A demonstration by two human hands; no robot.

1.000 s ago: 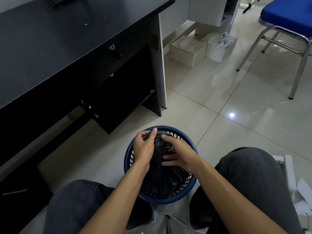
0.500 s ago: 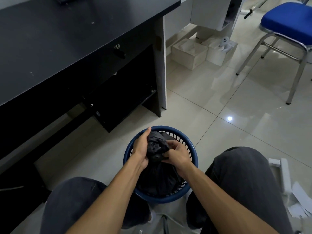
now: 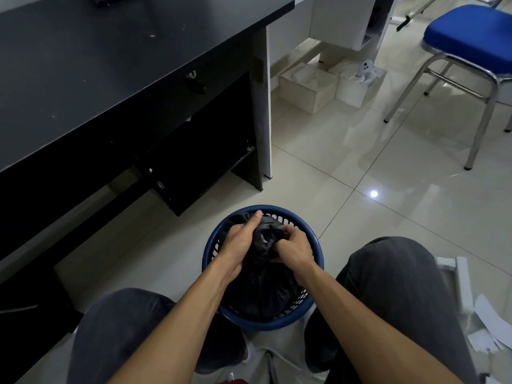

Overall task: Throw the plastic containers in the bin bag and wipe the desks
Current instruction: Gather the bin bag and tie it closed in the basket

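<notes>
A black bin bag [image 3: 263,284] sits inside a round blue plastic basket [image 3: 263,322] on the floor between my knees. My left hand [image 3: 239,242] grips the gathered top of the bag from the left. From the right, my right hand [image 3: 293,249] pinches the same bunched neck. The bag's mouth is drawn together into a small wad between both hands. What lies inside the bag is hidden. The black desk [image 3: 105,65] stands to the upper left.
Under the desk is a dark shelf unit [image 3: 199,164]. Two pale boxes [image 3: 307,90] and a small white device [image 3: 367,69] lie on the tiled floor beyond. A blue chair [image 3: 471,42] stands at upper right. White parts and papers [image 3: 471,306] lie at lower right.
Both hands have drawn the bag's top tighter, from a loose spread over the basket into a small bunched neck. The view has shifted slightly.
</notes>
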